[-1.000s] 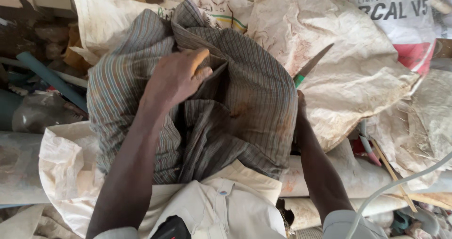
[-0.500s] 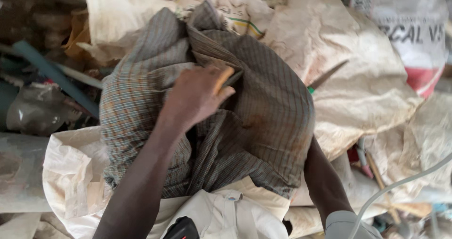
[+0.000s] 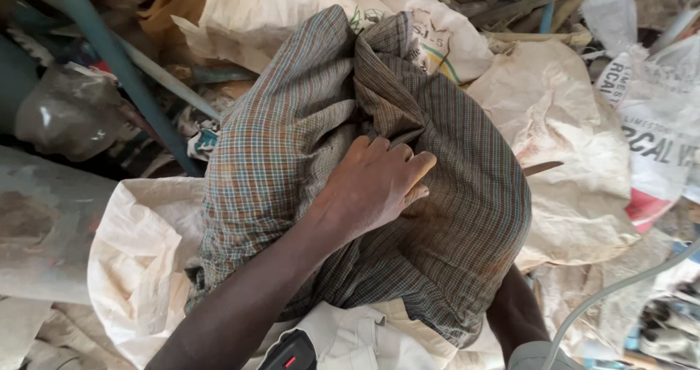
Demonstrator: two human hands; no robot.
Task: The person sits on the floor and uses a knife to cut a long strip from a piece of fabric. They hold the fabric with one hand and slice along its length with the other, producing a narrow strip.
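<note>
— Where's the left hand?
— Lying knuckles up on the checked cloth, fingers curled into a fold; the cloth is heaped over white sacks.
— The right?
— Hidden beneath; can't tell.

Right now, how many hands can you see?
1. The left hand lies on top of the checked cloth in the middle. The right forearm runs under the cloth at lower right, so its hand is hidden.

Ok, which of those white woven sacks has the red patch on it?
The printed sack at the far right edge, right of the checked cloth; the other sacks show no red.
</note>
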